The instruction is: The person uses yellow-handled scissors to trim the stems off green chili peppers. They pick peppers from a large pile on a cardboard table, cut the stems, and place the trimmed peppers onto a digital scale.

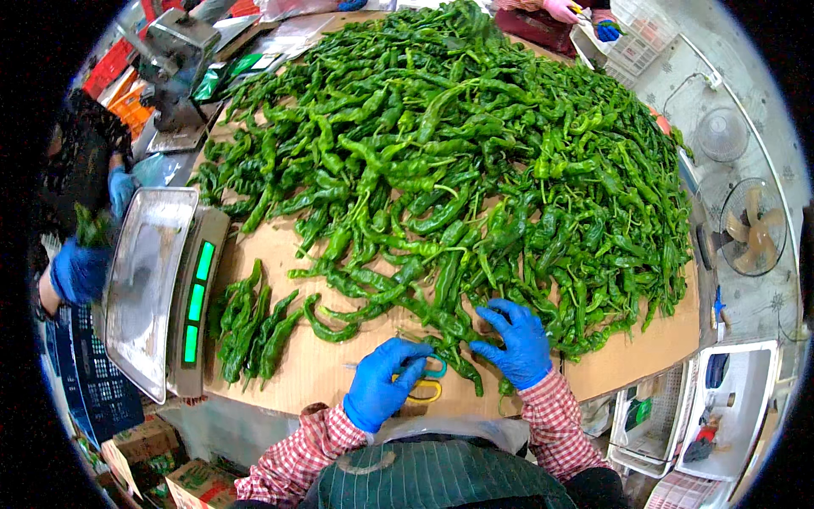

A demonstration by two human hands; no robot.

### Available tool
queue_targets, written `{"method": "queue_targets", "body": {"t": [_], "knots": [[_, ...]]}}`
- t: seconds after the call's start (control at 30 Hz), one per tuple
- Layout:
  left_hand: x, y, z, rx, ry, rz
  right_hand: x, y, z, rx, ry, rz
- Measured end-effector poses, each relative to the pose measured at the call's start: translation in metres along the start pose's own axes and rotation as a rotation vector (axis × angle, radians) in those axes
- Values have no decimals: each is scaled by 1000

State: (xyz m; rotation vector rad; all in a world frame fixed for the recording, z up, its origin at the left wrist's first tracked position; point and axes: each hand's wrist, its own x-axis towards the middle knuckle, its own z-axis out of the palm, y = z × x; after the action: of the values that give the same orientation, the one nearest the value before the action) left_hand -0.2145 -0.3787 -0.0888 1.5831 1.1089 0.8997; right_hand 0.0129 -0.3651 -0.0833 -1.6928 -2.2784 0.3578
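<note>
A big heap of long green peppers (445, 159) covers most of the cardboard-topped table (286, 394). My left hand (388, 375), in a blue glove, is at the near edge over scissors (425, 391) with one yellow and one teal handle loop; its fingertips are near pepper stems, and whether they grip anything is unclear. To its right, my gloved right hand (516, 340) has thumb and fingers apart at the heap's near edge, beside peppers. A small row of peppers (254, 331) lies at left, next to the scale.
A digital scale with a metal tray (149, 286) stands at left. Beyond it a co-worker's blue-gloved hand (79, 270) holds peppers. Another person's gloved hands (563, 9) are at the far side. White bins (731, 407) and a fan (753, 226) are at right; cardboard boxes (143, 445) sit lower left.
</note>
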Motion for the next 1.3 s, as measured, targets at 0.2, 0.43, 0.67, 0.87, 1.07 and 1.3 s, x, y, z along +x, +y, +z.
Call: {"method": "queue_targets", "body": {"t": [0.2,0.43,0.67,0.87,1.07,1.3], "knots": [[-7,-11,-1,-163,-156,-129,-12,-1,5,-18,171,-11],[-13,8,7,-912,-169,-212,-2,-85,-12,204,-36,-190],[-49,-28,-40,-1255,449,-386,90,-65,4,-139,150,-373],[-58,-39,-39,-1222,596,-373,129,-43,45,-281,-24,-473],[-52,-41,-38,-1260,543,-380,116,45,-20,118,283,-32],[-28,-24,-27,-1316,344,-372,55,21,-68,1321,376,575]]}}
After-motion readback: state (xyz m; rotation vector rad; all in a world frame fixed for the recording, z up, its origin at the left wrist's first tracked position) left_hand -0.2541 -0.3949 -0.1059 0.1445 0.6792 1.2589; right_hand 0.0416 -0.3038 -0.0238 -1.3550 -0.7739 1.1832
